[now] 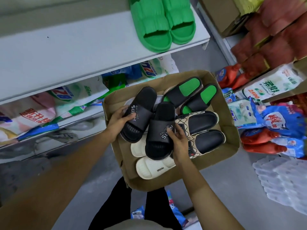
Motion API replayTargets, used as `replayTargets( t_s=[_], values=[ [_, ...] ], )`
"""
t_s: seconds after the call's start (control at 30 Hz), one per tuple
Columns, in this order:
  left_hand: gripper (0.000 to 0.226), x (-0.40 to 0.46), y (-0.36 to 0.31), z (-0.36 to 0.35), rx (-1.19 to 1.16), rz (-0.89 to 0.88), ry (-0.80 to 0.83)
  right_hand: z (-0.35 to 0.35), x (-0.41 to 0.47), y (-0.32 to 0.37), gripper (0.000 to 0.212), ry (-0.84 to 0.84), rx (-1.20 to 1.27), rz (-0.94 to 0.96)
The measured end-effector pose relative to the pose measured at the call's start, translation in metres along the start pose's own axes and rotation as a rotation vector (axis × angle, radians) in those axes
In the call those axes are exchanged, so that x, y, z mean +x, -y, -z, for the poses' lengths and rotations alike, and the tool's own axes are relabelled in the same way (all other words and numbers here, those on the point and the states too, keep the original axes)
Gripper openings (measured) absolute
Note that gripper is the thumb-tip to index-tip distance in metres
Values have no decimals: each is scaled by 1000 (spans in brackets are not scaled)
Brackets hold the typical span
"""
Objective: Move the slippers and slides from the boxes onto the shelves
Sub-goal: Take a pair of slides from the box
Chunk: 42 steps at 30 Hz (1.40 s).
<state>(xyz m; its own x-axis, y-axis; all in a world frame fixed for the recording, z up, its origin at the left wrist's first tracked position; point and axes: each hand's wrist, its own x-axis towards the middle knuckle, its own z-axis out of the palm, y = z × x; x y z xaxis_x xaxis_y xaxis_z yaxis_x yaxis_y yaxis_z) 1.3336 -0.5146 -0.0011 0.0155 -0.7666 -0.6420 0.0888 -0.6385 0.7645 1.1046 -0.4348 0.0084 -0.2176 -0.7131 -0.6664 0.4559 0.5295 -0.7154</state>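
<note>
We stand over an open brown cardboard box [231, 130] of footwear on the grey floor, taking out a pair of black rubber slides printed "Super". Our left hand [118, 119] has its grip closed on the left black slide [138, 113], near the box's left wall, while our right hand [180, 143] has its grip closed on the strap of the right black slide [159, 131], mid-box. By our reckoning the job is at an early stage: only one pair of chunky green foam slides [162, 24] sits on the white metal shelf [66, 52], at its right end. Left in the box are black slides with green footbeds [191, 95] at the far right corner, patterned beige-and-black slides [201, 131] along the right wall, and cream foam slippers [152, 165] at the near left corner.
</note>
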Motion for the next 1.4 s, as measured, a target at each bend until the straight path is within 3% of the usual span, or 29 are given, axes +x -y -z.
replayTargets(
  t_s=[0.13, 0.37, 0.5, 0.63, 0.73, 0.83, 1.0, 1.07, 1.23, 1.33, 1.4],
  values=[
    [38, -44, -14, -23, -56, -36, -62, 20, -18, 40, 87, 34, -53, 85],
    [43, -105, -40, -70, -199, -126, -90, 51, -47, 110, 66, 130, -62, 143],
    [43, -133, -70, -95, -328, -156, -92, 51, -63, 156, 80, 156, -52, 196],
    [48, -152, -104, -104, -447, -214, -71, 33, -75, 199, 65, 231, -50, 267],
    [40, -169, -130, -96, -529, -259, -90, 10, -83, 220, 60, 306, -77, 324],
    [37, -181, -147, -78, -596, -308, -127, -19, -89, 230, 80, 364, -74, 321],
    [42, -181, -161, -32, -618, -426, -234, -78, -86, 228, 38, 469, -111, 298],
    [45, -177, -165, -9, -609, -424, -291, -107, -78, 223, 33, 450, -149, 289],
    [46, -150, -174, 40, -549, -336, -399, -176, -48, 207, 41, 363, -295, 287],
    [51, -132, -179, 60, -514, -300, -421, -206, -30, 198, 62, 302, -374, 309],
    [50, -121, -183, 70, -453, -304, -436, -218, -18, 195, 60, 262, -425, 334]
  ],
)
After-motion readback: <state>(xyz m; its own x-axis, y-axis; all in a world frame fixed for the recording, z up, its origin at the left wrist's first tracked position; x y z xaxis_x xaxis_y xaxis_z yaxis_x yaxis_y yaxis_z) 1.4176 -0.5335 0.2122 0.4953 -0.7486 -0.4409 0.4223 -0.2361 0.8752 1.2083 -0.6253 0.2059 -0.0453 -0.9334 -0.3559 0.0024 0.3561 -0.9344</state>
